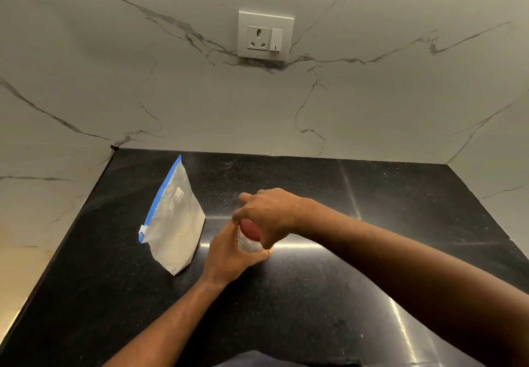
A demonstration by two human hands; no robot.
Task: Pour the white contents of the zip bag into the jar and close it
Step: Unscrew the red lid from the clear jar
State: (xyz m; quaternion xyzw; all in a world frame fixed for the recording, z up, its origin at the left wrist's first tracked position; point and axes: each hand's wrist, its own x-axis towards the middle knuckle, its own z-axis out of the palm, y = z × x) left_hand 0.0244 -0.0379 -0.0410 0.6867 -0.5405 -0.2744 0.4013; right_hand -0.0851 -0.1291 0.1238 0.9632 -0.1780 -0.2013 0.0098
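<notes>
Left hand (pixel 229 255) wraps the clear jar (pixel 248 243) on the black counter (pixel 315 295), right hand (pixel 269 215) grips its red lid (pixel 250 229) from above, and the sealed zip bag (pixel 176 223) stands upright just left, nearer the left hand.

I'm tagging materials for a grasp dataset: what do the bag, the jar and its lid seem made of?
The bag: thin translucent plastic film, creased, with a blue zip strip. The jar: clear and shiny, glass or hard plastic; mostly covered, so I cannot tell which. The lid: red, smooth, probably plastic.
</notes>
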